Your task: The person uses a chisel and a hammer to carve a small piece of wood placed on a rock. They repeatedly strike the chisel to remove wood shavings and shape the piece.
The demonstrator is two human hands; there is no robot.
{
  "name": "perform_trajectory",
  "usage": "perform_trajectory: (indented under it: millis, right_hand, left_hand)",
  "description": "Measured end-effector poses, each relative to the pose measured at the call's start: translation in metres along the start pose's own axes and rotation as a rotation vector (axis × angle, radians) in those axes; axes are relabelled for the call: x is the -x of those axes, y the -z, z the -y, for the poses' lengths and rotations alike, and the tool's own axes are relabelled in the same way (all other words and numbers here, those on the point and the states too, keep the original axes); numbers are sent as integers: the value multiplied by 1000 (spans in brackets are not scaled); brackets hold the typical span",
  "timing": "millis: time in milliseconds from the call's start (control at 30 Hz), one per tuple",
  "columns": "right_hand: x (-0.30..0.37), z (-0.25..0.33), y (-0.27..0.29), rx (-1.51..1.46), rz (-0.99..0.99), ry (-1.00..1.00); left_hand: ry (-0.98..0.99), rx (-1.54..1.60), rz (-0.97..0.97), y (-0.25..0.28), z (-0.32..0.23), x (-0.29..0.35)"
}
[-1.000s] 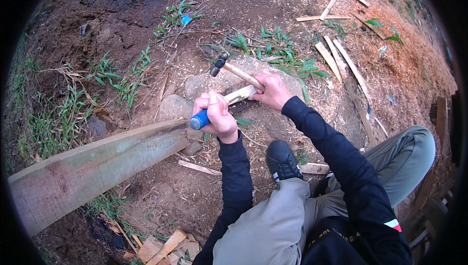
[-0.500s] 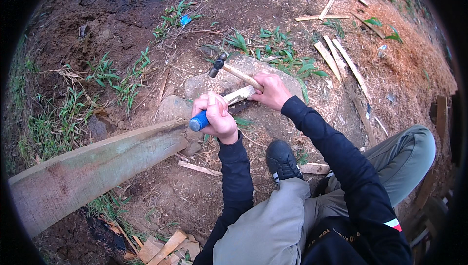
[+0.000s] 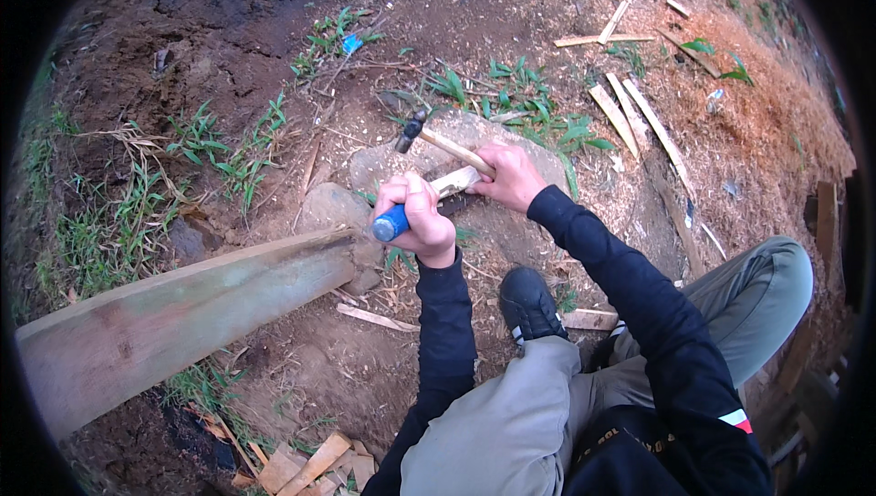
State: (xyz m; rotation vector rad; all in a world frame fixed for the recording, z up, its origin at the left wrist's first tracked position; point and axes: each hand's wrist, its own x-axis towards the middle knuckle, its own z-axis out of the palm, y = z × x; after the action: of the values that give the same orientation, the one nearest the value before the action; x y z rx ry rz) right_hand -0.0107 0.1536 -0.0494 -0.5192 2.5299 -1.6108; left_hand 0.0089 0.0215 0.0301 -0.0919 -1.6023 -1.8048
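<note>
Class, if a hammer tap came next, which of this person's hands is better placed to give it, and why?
Probably the right hand: it grips the wooden-handled, black-headed hammer, while the left hand is closed around a blue, round-ended handle.

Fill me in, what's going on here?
A person is working with both hands over a flat stone. The left hand grips a blue handle; the right hand holds a hammer by its wooden shaft. A pale piece of wood runs between the hands; whether it joins the blue handle is hidden. A thick plank lies to the left.
</note>
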Motion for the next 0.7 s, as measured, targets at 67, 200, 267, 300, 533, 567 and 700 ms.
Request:
perform_trajectory:
  millis: [67, 200, 267, 300, 533, 567, 700]
  right_hand:
    - [1, -4, 3, -8, -37, 4]
    - [-15, -3, 24, 126, -238, 373]
    - [-28, 10, 55, 114, -115, 263]
    - [-36, 34, 76, 150, -54, 251]
    - [-25, 168, 178, 292, 261, 293]
    - [-17, 180, 186, 372, 318, 260]
    - [-10, 205, 189, 531, 384, 363]
  left_hand:
    - [36, 3, 6, -4, 2, 1]
    - [49, -127, -41, 2, 6, -1]
    - [-60, -157, 55, 0, 9, 0]
    - [-72, -214, 21, -3, 7, 1]
    - [-78, -356, 59, -4, -10, -8]
    - [-64, -337, 68, -5, -7, -7]
    - [-68, -400, 93, 3, -17, -11]
